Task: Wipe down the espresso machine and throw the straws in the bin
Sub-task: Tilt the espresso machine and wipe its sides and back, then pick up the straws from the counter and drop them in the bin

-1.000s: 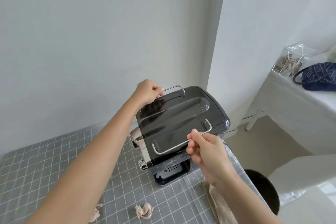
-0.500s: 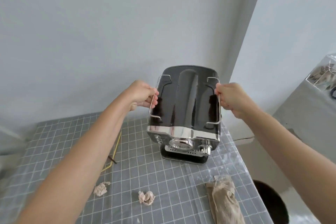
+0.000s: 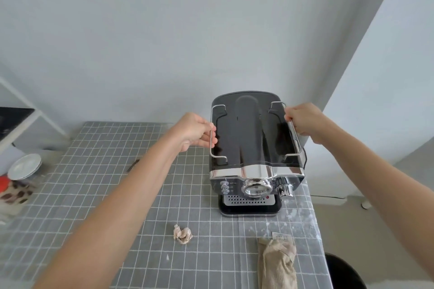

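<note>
A black and chrome espresso machine (image 3: 251,148) stands upright on the grey checked tablecloth (image 3: 94,195), its front facing me. My left hand (image 3: 196,130) grips the wire rail on the left side of its top. My right hand (image 3: 304,122) grips the wire rail on the right side. A beige cloth (image 3: 277,263) lies crumpled near the table's front right edge. A dark thin stick (image 3: 133,165), perhaps a straw, lies on the table left of the machine. A black bin (image 3: 345,272) sits on the floor at the lower right, partly cut off.
A crumpled tissue (image 3: 182,234) lies in front of the machine. Stacked white saucers (image 3: 24,166) and a spotted container with a red lid (image 3: 14,192) are at the table's left edge. A white shelf frame (image 3: 21,122) stands at far left. The wall is close behind.
The machine was tilted and turned in my hands a second ago; now it stands flat with its front toward me. My view has shifted left and back.
</note>
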